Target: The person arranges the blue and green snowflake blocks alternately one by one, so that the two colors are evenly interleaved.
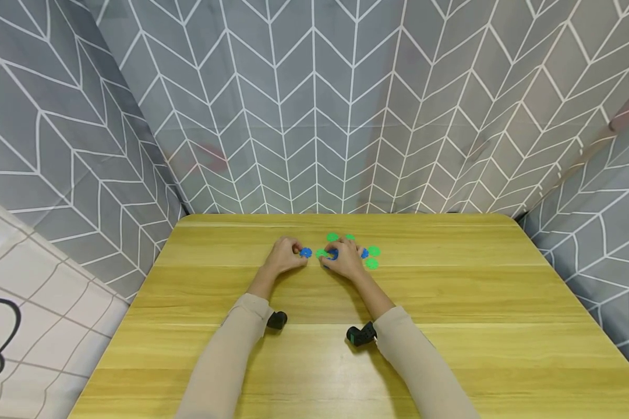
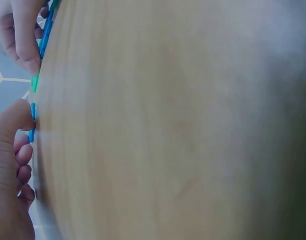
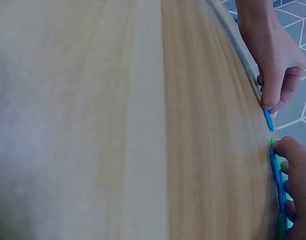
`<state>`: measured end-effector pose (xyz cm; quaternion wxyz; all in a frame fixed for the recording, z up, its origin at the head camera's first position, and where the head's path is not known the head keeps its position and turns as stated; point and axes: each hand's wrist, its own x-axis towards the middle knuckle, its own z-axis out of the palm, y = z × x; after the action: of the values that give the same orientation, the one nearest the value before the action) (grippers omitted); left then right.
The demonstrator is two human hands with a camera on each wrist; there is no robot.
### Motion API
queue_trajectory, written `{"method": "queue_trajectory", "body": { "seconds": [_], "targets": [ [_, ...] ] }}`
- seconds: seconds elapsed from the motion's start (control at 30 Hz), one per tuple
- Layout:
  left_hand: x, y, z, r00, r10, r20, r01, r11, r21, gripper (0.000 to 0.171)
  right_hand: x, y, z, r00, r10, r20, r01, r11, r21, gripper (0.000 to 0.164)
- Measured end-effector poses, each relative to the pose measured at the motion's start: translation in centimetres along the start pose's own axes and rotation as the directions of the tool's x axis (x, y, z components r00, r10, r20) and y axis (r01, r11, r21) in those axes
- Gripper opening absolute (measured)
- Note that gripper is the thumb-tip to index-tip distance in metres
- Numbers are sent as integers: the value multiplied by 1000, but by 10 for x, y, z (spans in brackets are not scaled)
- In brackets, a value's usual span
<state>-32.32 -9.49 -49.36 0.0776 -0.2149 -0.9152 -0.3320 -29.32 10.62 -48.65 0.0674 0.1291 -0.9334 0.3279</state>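
Blue notched disc (image 1: 306,252): pinched by left hand (image 1: 285,256). Green disc (image 1: 321,254): gripped by right hand (image 1: 347,259). Joining apparently in hand; edge alignment likely required.

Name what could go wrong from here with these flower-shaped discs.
The left hand appears to pinch the lone blue disc near its edge, so it could slip or flick away.

The right hand curls at a green disc close beside blue pieces, so moving it might drag those along.

That hand also partly hides the blue pieces from the head view, so a misplaced one might go unnoticed.
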Motion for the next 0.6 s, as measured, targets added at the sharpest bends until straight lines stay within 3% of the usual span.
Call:
{"method": "queue_trajectory", "body": {
  "seconds": [0.4, 0.6],
  "targets": [
    [-3, 3, -6, 999, 36, -3, -36, 999, -9, 11, -1, 0, 0, 1000, -9, -25, 8, 1000, -28, 29],
    [-6, 6, -9, 994, 32, 106, -21, 995, -102, 23, -1, -1, -1, 1000, -2, -13, 2, 1000, -31, 30]
  ]
}}
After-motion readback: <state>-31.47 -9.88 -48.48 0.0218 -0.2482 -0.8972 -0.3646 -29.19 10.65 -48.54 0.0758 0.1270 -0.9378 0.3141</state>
